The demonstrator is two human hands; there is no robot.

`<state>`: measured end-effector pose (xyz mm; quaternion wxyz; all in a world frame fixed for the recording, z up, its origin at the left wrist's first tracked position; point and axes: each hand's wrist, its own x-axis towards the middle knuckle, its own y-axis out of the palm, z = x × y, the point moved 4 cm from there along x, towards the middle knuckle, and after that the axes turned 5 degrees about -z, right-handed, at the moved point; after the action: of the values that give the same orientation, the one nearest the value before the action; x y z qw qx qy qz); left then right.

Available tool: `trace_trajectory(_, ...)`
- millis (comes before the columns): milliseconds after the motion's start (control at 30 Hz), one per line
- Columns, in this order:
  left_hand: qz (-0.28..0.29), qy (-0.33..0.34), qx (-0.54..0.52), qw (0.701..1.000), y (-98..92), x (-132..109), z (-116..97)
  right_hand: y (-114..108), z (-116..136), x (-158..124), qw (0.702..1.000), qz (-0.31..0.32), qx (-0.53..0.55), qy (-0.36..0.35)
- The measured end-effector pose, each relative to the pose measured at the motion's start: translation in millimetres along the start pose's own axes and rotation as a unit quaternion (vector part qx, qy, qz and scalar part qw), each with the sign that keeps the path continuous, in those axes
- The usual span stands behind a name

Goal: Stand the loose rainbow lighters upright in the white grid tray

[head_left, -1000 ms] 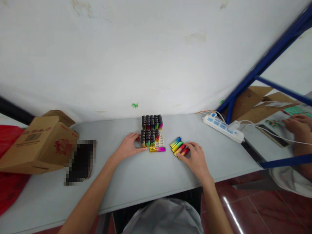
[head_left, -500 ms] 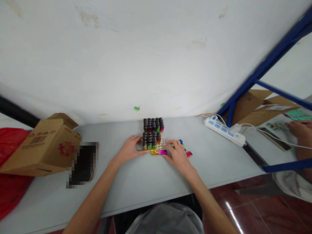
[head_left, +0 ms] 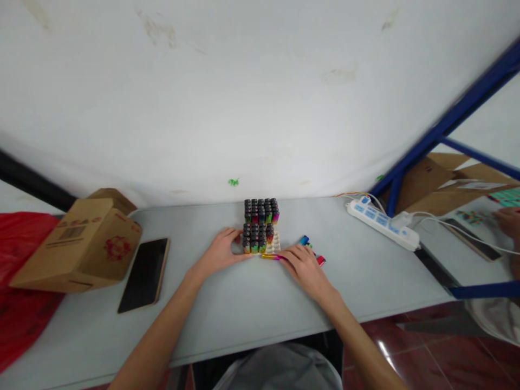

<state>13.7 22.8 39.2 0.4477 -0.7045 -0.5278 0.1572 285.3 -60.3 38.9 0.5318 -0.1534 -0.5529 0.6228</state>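
Observation:
Several small sticks that look like lighters (head_left: 254, 231), black-topped with colour-fading bodies, stand upright in a white slotted tray (head_left: 276, 244). Bare slots show at its right front. My left hand (head_left: 219, 250) curves around the tray's left front corner, fingers at the side and thumb along the front. At the tray's front edge lies a gold-and-magenta lighter (head_left: 270, 257), narrow side showing, its right end pinched by my right hand (head_left: 303, 265). Just beyond that hand are a blue lighter (head_left: 304, 240) and a red lighter (head_left: 320, 260), partly covered.
Another block of upright lighters (head_left: 261, 205) stands behind, near the wall. Left are a phone (head_left: 144, 275), a cardboard box (head_left: 81, 244) and a red bag (head_left: 28, 303). Right are a power strip (head_left: 382, 223), a blue frame (head_left: 406, 168) and, beyond it, another person's hand (head_left: 509, 222).
My right hand has closed over the right end of the gold-and-magenta lighter, which now shows a narrower side. My left hand stays at the tray. The whole view has shifted slightly.

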Motion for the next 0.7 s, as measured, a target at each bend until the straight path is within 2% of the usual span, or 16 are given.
trace_trajectory(133,-0.001,-0.002,-0.002,1.0,0.6,-0.5,0.2,-6.2,-3.9,-0.9,0.99,-0.065,0.121,0.04)
trace_trajectory(267,0.001,-0.003,0.001,1.0,0.4,-0.4,0.6,-10.5,-15.1,0.1,0.94,-0.165,0.26,0.146)
trace_trajectory(367,0.0,-0.002,0.001,1.0,-0.2,0.1,0.6,-8.9,-24.0,4.9,0.87,-0.242,0.357,0.238)
trace_trajectory(433,-0.002,-0.002,0.0,1.0,-0.4,0.3,0.6,-4.8,-25.9,10.1,0.817,-0.266,0.423,0.288)
trace_trajectory(600,-0.008,0.005,-0.005,1.0,0.1,0.6,2.4,10.6,-16.2,22.0,0.683,-0.242,0.584,0.366)
trace_trajectory(700,-0.014,0.006,-0.005,1.0,1.1,0.8,5.3,14.5,-8.9,24.8,0.635,-0.231,0.631,0.38)
